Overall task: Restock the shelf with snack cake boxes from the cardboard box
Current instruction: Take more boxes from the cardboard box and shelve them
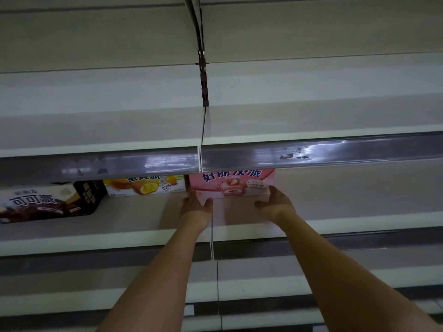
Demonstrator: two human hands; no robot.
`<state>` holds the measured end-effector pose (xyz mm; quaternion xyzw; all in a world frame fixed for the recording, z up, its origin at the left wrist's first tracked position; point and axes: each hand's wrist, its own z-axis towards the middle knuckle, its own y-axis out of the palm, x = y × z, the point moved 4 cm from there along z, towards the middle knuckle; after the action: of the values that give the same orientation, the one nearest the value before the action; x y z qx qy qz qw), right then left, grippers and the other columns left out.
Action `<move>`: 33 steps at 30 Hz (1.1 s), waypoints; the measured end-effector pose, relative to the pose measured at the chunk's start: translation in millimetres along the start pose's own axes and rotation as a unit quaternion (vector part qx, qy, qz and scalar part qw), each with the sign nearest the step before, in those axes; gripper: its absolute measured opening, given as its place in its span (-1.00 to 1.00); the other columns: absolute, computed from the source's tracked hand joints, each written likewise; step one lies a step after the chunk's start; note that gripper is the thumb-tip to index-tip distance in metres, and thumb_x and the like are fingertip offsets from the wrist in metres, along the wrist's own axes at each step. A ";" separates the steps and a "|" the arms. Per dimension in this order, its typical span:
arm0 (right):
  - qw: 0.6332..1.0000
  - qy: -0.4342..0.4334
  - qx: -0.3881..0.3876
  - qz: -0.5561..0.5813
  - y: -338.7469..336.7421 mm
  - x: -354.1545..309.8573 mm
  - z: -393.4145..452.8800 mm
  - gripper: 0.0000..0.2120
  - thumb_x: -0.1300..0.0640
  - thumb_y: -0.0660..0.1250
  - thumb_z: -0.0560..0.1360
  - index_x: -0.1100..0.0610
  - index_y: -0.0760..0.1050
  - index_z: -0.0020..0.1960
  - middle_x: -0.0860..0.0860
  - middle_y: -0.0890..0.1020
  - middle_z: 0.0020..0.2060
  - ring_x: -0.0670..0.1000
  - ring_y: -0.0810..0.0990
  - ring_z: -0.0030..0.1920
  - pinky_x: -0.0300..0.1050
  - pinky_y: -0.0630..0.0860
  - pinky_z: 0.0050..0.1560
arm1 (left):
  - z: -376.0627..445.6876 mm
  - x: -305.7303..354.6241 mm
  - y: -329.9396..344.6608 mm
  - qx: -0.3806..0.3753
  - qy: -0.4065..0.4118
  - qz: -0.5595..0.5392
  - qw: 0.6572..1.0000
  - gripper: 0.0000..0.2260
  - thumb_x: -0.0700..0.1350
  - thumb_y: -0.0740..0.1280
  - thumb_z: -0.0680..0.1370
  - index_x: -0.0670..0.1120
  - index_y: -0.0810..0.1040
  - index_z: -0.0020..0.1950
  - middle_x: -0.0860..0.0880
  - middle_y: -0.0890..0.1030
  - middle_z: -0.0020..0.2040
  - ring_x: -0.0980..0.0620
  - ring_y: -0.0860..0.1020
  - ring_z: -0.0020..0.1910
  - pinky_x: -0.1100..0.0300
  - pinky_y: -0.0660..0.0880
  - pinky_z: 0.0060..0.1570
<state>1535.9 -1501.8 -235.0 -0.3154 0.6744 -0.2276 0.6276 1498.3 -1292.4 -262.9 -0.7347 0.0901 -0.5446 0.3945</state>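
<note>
— Hands first: how do they sit?

— Both reach up onto the pale metal shelf [359, 219]. The left hand [195, 207] clasps the left end of the pink cardboard snack cake box [231, 184], thumb curled under its lower front corner. The right hand [275, 203] holds the right end, fingers running up the side, thumb pointing left below the box.

— So each hand grips it?

— Yes, one at either end, the box between them.

— How does the box look?

— Long and flat, pink, with blue Chinese lettering and a strawberry roll cake printed on the front. It stands at the back of the shelf, front face outward, just right of the seam between two shelf sections. Its top is cut off from view by the grey price rail [311, 152] of the shelf above.

— What sits around it?

— Just beside it on the left stands a white and yellow box with an egg-yolk cake picture [143, 186], nearly touching. Further left a dark brown cocoa pie box [45, 203] lies angled, nearer the front edge. The same rail hides the tops of those too.
</note>
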 end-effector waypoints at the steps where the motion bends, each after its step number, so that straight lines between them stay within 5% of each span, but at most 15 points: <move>1: 1.000 0.006 -0.002 -0.009 -2.2 2.6 -5.6 -0.54 0.08 0.32 0.49 0.12 0.35 0.37 0.10 0.51 0.26 0.12 0.49 0.23 -0.05 0.43 0.26 | -4.5 1.0 -0.1 -0.006 0.003 0.013 1.000 -0.49 0.07 0.17 0.62 -0.07 0.19 0.52 -0.16 0.34 0.42 -0.19 0.37 0.36 -0.02 0.39 0.31; 18: 0.982 0.129 0.138 -0.014 -15.4 50.7 -169.4 -0.47 0.03 0.25 0.58 0.17 0.21 0.48 0.13 0.40 0.38 0.15 0.41 0.34 0.00 0.38 0.32 | -97.7 13.7 7.2 -0.102 0.212 0.046 0.971 -0.60 0.01 0.17 0.64 -0.08 0.32 0.46 -0.13 0.40 0.37 -0.13 0.42 0.29 0.03 0.42 0.21; 24: 0.959 0.227 0.170 -0.003 -9.5 85.4 -261.4 -0.39 0.00 0.24 0.58 0.15 0.11 0.54 0.10 0.29 0.47 0.11 0.32 0.43 -0.04 0.30 0.38 | -156.2 7.7 39.4 -0.202 0.300 0.069 0.930 -0.66 -0.04 0.18 0.64 -0.10 0.41 0.39 -0.11 0.46 0.34 -0.12 0.46 0.26 0.06 0.44 0.21; 33: 0.875 0.391 0.285 -0.005 -32.1 161.7 -436.4 -0.52 0.03 0.27 0.52 0.16 0.36 0.39 0.12 0.44 0.34 0.12 0.40 0.35 -0.10 0.35 0.30 | -295.3 5.2 125.4 -0.377 0.381 0.089 0.839 -0.65 -0.04 0.20 0.63 -0.18 0.45 0.35 -0.18 0.53 0.27 -0.15 0.52 0.19 0.11 0.44 0.12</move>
<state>1106.2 -1678.0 -278.8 -0.0114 0.7691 -0.5176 0.3749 1280.4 -1521.9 -315.9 -0.5497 0.4966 -0.6683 0.0677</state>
